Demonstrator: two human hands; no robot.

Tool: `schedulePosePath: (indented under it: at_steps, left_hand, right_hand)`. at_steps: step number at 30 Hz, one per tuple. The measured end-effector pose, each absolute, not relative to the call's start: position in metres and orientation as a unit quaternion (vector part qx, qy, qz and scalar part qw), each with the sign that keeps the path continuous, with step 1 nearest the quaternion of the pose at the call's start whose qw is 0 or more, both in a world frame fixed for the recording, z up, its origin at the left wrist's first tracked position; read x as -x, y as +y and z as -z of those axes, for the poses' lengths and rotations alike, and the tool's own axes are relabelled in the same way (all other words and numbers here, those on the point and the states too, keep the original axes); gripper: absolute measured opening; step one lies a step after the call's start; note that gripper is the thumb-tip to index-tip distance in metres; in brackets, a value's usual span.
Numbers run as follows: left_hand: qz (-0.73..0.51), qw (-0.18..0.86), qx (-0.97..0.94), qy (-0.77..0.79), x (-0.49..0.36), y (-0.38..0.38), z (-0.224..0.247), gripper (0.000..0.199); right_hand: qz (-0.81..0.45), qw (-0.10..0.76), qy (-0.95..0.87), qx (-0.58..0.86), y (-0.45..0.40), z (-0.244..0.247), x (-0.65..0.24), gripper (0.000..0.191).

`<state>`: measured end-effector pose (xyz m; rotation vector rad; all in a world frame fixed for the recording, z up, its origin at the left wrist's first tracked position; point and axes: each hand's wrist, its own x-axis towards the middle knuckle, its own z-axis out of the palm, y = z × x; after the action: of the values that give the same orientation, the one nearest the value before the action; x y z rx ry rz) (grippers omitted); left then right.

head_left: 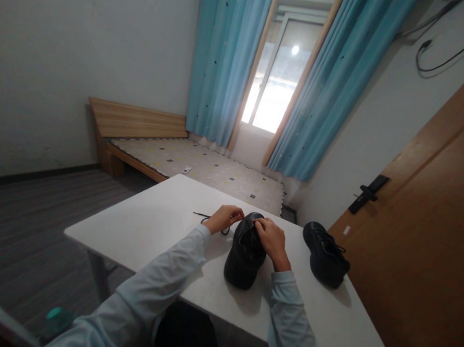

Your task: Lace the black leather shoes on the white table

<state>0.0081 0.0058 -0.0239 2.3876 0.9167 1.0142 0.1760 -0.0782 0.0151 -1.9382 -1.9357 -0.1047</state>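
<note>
A black shoe stands on the white table, heel toward me. My left hand pinches its black lace at the shoe's left side, with the loose end trailing onto the table. My right hand rests on top of the shoe near the tongue, fingers closed on the lace there. A second black shoe stands apart to the right, laced.
A wooden door with a black handle stands close on the right. Behind the table are a wooden bed, blue curtains and a window. A teal-capped bottle sits on the floor at lower left.
</note>
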Motion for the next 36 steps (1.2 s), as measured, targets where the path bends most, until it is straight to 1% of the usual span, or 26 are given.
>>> schedulePosePath:
  at_steps: [4,10,14,18,27,36]
  left_hand:
    - [-0.379,0.194,-0.843,0.328,-0.009,0.005,0.024,0.011]
    - [-0.389,0.190,-0.838,0.332,-0.014,0.006,0.029,0.009]
    - [-0.401,0.215,-0.818,0.353,-0.018,0.007,0.036,0.013]
    - [-0.401,0.210,-0.814,0.364,-0.021,0.007,0.038,0.011]
    - [-0.429,0.185,-0.808,0.359,-0.025,0.004,0.037,0.010]
    - [-0.440,0.210,-0.803,0.343,-0.024,0.005,0.038,0.020]
  right_hand:
    - [0.040,0.201,-0.685,0.699,-0.076,-0.013,-0.175,0.024]
    - [0.084,0.165,-0.686,0.704,-0.076,-0.013,-0.168,0.026]
    - [0.102,0.141,-0.688,0.704,-0.078,-0.014,-0.165,0.028]
    - [0.114,0.129,-0.690,0.704,-0.080,-0.016,-0.163,0.028]
    - [0.131,0.129,-0.682,0.708,-0.080,-0.016,-0.158,0.023]
    - [0.131,0.136,-0.681,0.708,-0.080,-0.017,-0.156,0.019]
